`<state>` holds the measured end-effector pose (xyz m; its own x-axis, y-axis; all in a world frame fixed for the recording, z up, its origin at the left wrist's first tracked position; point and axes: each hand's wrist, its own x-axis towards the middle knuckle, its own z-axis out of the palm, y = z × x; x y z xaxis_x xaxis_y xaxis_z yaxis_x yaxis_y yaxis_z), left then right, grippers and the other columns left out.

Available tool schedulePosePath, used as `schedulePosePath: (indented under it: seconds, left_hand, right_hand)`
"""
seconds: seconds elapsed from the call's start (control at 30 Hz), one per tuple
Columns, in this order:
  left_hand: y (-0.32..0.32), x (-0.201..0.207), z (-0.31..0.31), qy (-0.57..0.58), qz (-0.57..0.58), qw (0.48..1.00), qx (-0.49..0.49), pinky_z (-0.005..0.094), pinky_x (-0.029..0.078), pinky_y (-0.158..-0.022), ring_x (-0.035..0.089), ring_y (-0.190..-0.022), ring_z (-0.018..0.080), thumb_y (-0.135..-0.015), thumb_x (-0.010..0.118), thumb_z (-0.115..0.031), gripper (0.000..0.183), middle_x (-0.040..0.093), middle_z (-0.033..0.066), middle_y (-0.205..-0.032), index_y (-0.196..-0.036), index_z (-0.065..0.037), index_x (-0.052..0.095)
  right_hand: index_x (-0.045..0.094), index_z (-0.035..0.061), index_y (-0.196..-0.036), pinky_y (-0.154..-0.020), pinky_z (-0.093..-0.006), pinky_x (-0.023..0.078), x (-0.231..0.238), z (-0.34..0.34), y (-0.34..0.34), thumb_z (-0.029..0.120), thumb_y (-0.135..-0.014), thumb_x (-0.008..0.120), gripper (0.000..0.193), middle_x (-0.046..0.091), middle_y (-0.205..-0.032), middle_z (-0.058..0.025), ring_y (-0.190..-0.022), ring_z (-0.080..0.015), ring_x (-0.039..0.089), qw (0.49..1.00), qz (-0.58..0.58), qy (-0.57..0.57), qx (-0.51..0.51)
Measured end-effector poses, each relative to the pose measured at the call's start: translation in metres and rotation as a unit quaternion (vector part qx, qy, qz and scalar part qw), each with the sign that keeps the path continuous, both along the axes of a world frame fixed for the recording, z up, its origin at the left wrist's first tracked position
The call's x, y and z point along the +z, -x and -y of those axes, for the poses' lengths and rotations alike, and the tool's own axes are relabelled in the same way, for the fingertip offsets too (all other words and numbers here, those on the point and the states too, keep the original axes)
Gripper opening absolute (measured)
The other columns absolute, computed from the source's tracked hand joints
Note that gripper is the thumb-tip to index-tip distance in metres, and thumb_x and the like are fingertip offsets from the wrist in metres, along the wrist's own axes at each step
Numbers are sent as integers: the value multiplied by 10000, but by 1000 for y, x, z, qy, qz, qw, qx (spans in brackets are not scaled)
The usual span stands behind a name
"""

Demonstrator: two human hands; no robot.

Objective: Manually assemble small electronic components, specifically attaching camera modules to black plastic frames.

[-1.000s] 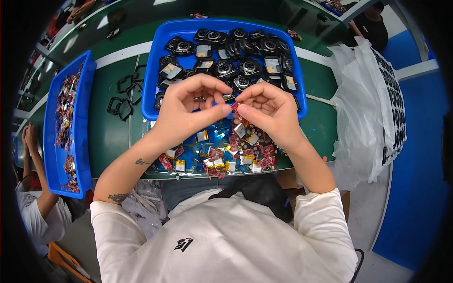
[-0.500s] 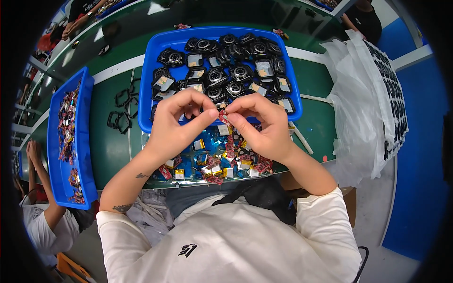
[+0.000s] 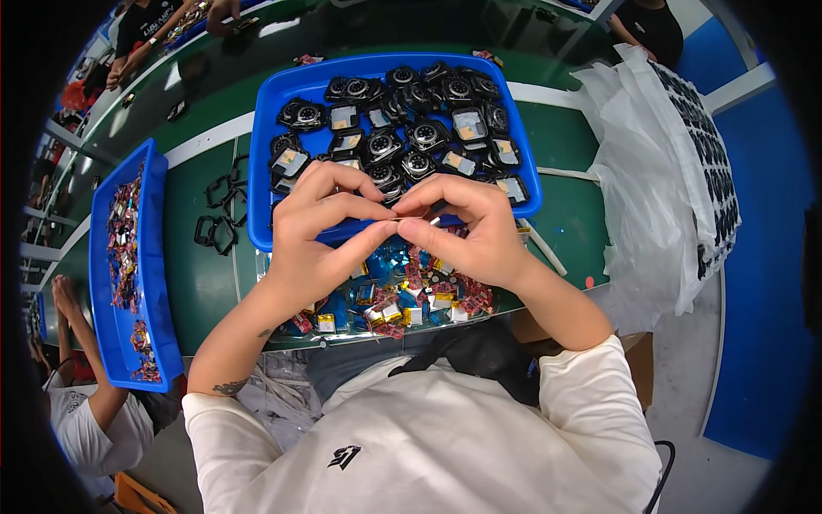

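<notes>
At the far left a narrow blue bin (image 3: 158, 283) holds red and mixed small parts, with a co-worker's arm (image 3: 81, 343) below it; leave those alone. Next come a few black frames (image 3: 218, 218) lying loose on the green worktop (image 3: 201, 291).

Your left hand (image 3: 312, 236) comes up in front of the large blue tray (image 3: 265, 171), its thumb and forefinger pinched on one end of a small thin part (image 3: 402, 220). Your right hand (image 3: 475, 231) meets it, fingers closed on the other end, so the part sits between both hands, raised over the tray's near edge and over the pile of small blue, red and yellow pieces (image 3: 402, 295) below.

Judging by the grip, this is fine fingertip work: keep both pinches light and close together, brace your wrists near the worktop edge, and hold the part low over the pile so a slip drops it there and not off the worktop.

The part itself is tiny, pale and flat, mostly hidden by your fingertips; its exact shape I cannot tell.

Behind your hands the tray is full of black round-faced modules (image 3: 411, 137), some showing pale square backs. To the right lies a white strip (image 3: 539, 248), then a heap of clear plastic bags (image 3: 651, 171) with dark parts inside.
</notes>
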<state>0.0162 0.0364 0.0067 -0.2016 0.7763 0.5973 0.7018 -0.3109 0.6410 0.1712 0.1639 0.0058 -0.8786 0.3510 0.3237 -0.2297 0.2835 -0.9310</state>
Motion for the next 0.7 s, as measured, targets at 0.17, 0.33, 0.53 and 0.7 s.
schedulePosePath:
  seconds: [0.17,0.33,0.53,0.7]
  left_hand:
    - [1,1,-2,22,49,998,-20,292,429,-709,565,-794,171,-663,759,-70,116,648,47,-852,-766,-62,706]
    - [1,-1,-2,23,43,999,-18,292,433,-724,574,-789,173,-662,763,-75,136,663,58,-851,-784,-60,703]
    - [-3,0,1,67,102,992,-17,244,441,-649,573,-753,123,-704,738,-49,124,646,42,-828,-761,-30,629]
    - [-1,-3,0,69,281,957,-32,193,430,-654,544,-728,46,-787,666,-28,120,636,34,-846,-867,-10,578]
  right_hand:
    - [658,1,-846,-599,-225,495,-8,-2,2,65,-798,671,81,650,-765,-63,-667,-106,618,998,-18,26,-53]
    - [657,-2,-837,-591,-221,492,-10,-1,3,62,-799,672,77,650,-745,-57,-664,-92,614,996,-32,-16,-86]
    - [656,-6,-873,-607,-231,499,-4,2,3,56,-807,663,91,660,-802,-68,-673,-101,615,998,-12,24,-54]
    - [642,-9,-990,-664,-239,521,-7,-4,2,65,-846,613,164,669,-861,-97,-781,-128,654,994,-42,47,-84]
